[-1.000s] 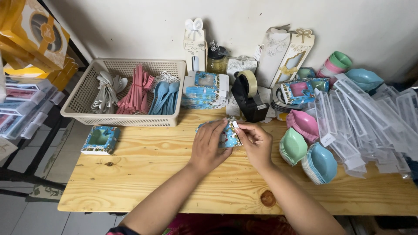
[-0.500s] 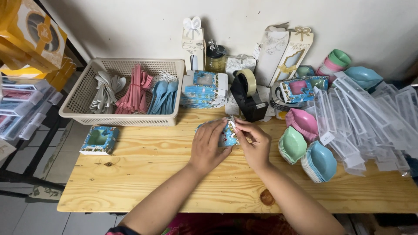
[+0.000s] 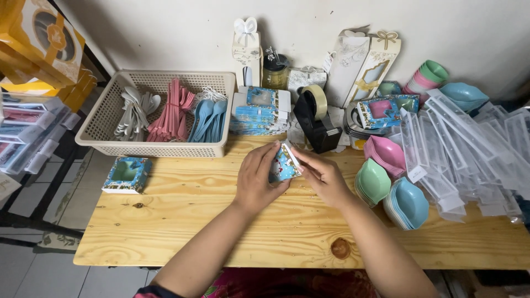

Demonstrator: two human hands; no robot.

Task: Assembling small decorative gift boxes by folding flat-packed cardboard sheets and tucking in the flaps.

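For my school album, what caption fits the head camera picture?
Left hand and right hand hold a small blue box over a wooden table.

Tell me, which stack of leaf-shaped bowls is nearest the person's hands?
The green stack, just beside the right hand; the pink stack and blue stack sit farther right.

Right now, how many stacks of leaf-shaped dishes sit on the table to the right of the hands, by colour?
Pink stack: 1
Green stack: 1
Blue stack: 1
Total: 3 stacks, all on the wooden table, right of the right hand.
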